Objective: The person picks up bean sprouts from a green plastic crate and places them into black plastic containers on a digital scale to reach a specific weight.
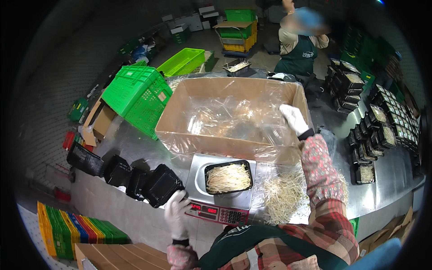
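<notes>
My right hand (293, 118), in a white glove, reaches over the right side of a large cardboard box (233, 86). It is at the clear plastic liner (270, 101); whether its fingers grip the film cannot be made out. White-gloved too, my left hand (177, 212) is beside the scale's display, fingers apart, close to the nearest black plastic tray (162, 185). On the steel platform of a digital scale (199, 168) sits a black tray filled with pale bean sprouts (229, 178). A loose heap of sprouts (283, 195) lies to the right of the scale.
More black trays (116, 170) extend left along the steel table (130, 135). A green crate (135, 94) leans by the box. Stacked filled trays (366, 141) stand at right. Across the table is a co-worker in a dark apron (298, 54). Folded crates (77, 229) stand lower left.
</notes>
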`<action>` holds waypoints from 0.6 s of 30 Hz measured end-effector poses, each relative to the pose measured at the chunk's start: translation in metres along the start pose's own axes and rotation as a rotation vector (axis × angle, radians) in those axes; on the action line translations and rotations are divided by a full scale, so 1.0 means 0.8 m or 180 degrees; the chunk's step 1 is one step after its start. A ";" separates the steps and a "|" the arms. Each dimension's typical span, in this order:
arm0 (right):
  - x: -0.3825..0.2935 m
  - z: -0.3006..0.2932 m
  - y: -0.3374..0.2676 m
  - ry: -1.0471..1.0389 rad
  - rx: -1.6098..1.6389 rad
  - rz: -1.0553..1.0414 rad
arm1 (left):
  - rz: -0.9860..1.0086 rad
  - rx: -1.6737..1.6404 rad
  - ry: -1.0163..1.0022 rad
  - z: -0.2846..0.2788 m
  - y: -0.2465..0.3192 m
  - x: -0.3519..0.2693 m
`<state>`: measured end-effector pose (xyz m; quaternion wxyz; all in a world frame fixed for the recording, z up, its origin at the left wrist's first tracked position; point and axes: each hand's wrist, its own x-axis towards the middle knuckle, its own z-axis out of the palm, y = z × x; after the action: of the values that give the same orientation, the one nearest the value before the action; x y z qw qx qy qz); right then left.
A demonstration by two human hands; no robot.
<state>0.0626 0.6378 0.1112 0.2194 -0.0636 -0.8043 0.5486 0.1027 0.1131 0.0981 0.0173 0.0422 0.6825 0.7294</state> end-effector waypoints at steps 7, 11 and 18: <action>-0.181 0.152 -0.111 -0.2157 -0.0092 0.0148 | -0.1072 -0.2218 -0.2058 0.134 0.032 0.024; -0.246 0.172 -0.147 -0.2027 -0.0384 -0.1015 | -0.1029 -0.2038 -0.2501 0.108 0.030 -0.027; -0.304 0.205 -0.138 -0.1398 -0.1204 -0.1966 | -0.1158 -0.2223 -0.2307 0.057 0.017 -0.092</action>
<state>0.2268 0.3712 0.0935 0.1814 0.2597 -0.8997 0.3003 0.1805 0.1516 0.1118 0.3911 0.1642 0.3458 0.8370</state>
